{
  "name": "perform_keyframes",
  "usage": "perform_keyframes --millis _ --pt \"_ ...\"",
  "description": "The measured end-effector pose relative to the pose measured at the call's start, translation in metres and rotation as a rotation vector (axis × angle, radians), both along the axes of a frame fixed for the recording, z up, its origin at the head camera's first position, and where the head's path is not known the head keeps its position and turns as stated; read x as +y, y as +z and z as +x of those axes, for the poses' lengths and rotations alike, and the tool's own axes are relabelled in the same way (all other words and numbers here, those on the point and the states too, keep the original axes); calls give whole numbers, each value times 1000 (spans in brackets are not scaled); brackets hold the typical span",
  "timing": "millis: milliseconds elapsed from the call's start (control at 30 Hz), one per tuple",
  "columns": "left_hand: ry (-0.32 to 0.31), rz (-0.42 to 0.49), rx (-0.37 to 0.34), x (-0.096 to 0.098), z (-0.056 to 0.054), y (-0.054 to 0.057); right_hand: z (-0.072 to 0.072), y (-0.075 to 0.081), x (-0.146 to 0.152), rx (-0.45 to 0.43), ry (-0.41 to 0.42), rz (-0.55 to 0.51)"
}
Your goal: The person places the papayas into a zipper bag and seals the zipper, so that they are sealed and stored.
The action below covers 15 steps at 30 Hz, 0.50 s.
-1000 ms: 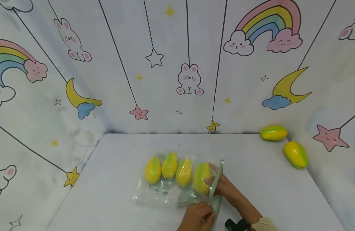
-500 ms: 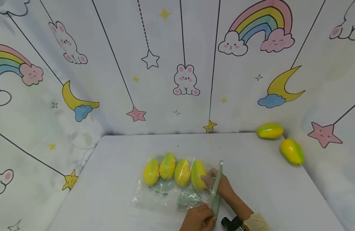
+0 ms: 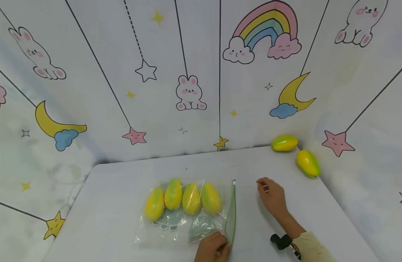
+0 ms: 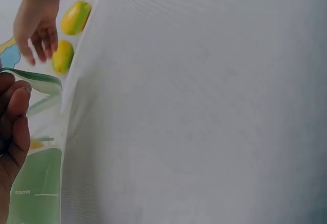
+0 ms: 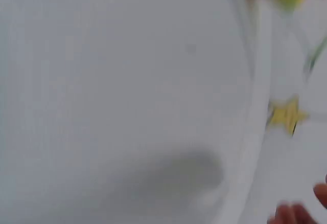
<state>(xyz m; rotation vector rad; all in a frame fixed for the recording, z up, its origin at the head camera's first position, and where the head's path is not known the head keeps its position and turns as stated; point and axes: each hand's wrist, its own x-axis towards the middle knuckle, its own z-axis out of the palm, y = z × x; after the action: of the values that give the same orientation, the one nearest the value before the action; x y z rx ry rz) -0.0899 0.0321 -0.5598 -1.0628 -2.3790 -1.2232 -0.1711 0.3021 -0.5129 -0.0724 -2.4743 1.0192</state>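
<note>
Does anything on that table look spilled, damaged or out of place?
Nothing looks spilled or damaged. Perhaps stray: two yellow-green fruits lie at the edge of the table by its far right corner, while four others sit together inside the plastic bag.

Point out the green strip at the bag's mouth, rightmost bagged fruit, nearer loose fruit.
Green strip (image 3: 234, 211), head view: its right side, about midway along.
Rightmost bagged fruit (image 3: 211, 199), head view: middle of its body.
Nearer loose fruit (image 3: 307, 163), head view: middle of its body.

White table (image 3: 112, 196) before a pale backdrop (image 3: 168, 134) with printed rainbow (image 3: 273, 16).
</note>
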Motion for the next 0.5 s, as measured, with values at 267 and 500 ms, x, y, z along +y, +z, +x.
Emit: perform_keyframes --millis 267,500 --pt "-23 35 30 -9 -4 -3 -50 31 105 -301 -278 271" --pt "7 48 43 -14 -6 -2 -54 20 151 -422 -220 433"
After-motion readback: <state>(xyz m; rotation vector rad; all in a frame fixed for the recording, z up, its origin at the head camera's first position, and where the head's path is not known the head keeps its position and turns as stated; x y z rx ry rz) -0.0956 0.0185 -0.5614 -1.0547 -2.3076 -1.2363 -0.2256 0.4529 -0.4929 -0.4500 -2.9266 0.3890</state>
